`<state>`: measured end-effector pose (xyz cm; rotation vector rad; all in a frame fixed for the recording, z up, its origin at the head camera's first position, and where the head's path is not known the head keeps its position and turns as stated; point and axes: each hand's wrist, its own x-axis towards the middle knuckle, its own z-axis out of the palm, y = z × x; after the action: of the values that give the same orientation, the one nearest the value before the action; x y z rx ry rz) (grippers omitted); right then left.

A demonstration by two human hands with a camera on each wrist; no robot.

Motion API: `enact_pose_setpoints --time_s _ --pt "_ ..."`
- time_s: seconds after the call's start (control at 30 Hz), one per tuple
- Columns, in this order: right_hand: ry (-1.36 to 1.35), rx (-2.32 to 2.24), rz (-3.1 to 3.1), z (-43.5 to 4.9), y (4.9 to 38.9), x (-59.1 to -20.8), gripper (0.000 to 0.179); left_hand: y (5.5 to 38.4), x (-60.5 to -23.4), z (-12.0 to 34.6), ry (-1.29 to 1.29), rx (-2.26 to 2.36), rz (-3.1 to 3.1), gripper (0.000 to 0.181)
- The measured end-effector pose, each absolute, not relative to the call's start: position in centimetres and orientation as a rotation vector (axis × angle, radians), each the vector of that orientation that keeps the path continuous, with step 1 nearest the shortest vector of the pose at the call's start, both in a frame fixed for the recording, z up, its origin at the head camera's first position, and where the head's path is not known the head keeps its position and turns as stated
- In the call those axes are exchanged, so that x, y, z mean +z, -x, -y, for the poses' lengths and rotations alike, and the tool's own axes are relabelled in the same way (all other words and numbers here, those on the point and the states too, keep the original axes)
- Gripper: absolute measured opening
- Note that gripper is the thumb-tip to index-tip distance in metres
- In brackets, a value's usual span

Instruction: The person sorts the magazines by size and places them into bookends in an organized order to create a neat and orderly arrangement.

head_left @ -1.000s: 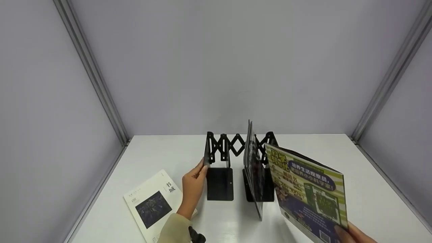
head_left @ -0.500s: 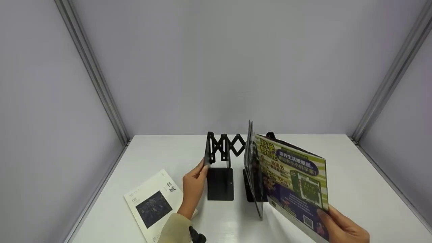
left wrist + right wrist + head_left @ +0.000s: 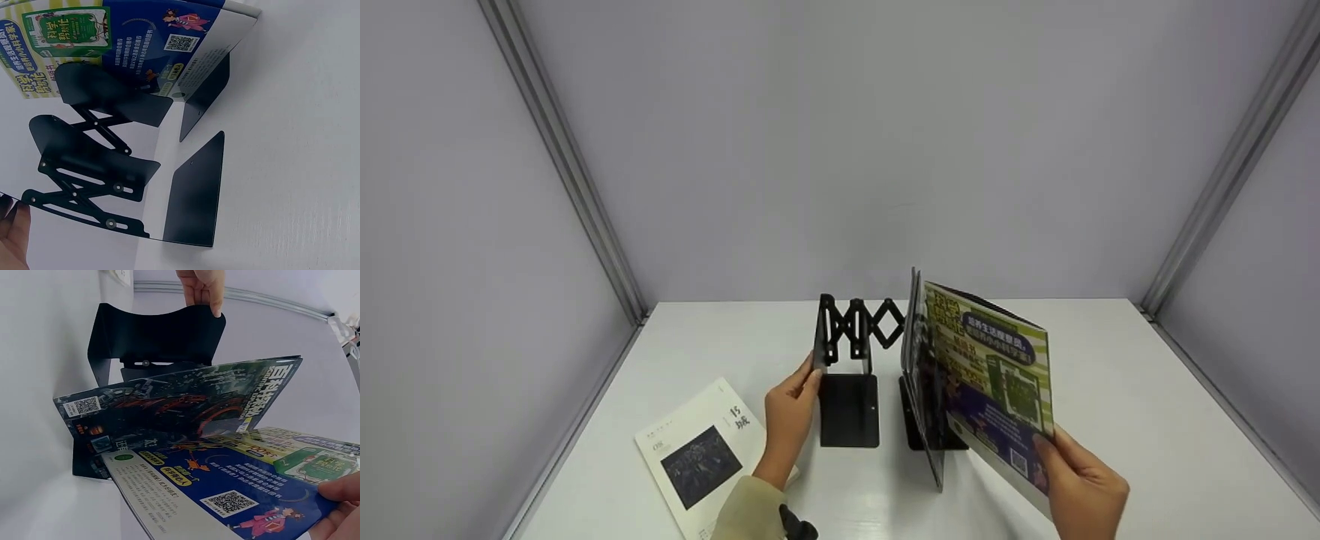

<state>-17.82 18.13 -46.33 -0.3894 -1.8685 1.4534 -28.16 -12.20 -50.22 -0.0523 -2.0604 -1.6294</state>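
Observation:
A black expandable bookend [image 3: 849, 411] with a folding lattice stands on the table; my left hand [image 3: 791, 409] pinches its left end plate between thumb and fingers. Toward its right side, a dark-covered magazine [image 3: 185, 405] stands upright, apparently with another thin one against it. My right hand [image 3: 1084, 480] grips the near edge of a yellow-striped and blue magazine [image 3: 997, 382], tilted just right of the dark one. Its far edge comes up against or very near the dark cover, and it hides the bookend's right end in the head view.
A white book [image 3: 701, 450] with a dark square picture lies flat at the left, partly under my left forearm. The white table [image 3: 1110, 375] is enclosed by grey panels [image 3: 840, 150] at the back and both sides.
My right hand has carried the yellow and blue magazine leftward, up beside the dark magazine and over the bookend's right end. The left hand and the bookend have stayed in place.

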Motion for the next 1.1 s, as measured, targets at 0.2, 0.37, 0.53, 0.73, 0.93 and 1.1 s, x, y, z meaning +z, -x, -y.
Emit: enact_pose_setpoints --time_s 0.2,0.37,0.53,0.73,0.93,1.1 --pt "0.379 1.484 1.863 -17.7 19.3 -47.4 0.026 28.3 -50.4 12.2 0.067 -1.621 2.054 0.033" --pt "0.370 1.511 1.874 -17.2 20.2 -48.0 0.025 28.2 -50.4 12.2 0.069 -1.625 2.050 0.033" --pt "0.307 1.559 1.841 -16.6 20.8 -48.5 0.025 28.1 -50.3 12.3 0.073 -1.619 2.057 0.034" --pt "0.222 1.598 1.792 -16.1 21.6 -49.6 0.025 28.0 -50.1 12.2 0.072 -1.649 2.043 0.034" --pt "0.221 1.626 1.780 -15.4 21.9 -50.3 0.024 27.9 -50.1 12.2 0.062 -1.671 2.039 0.034" --pt "0.237 1.673 1.779 -14.7 22.0 -50.9 0.024 28.0 -50.2 12.2 0.058 -1.677 2.039 0.034"
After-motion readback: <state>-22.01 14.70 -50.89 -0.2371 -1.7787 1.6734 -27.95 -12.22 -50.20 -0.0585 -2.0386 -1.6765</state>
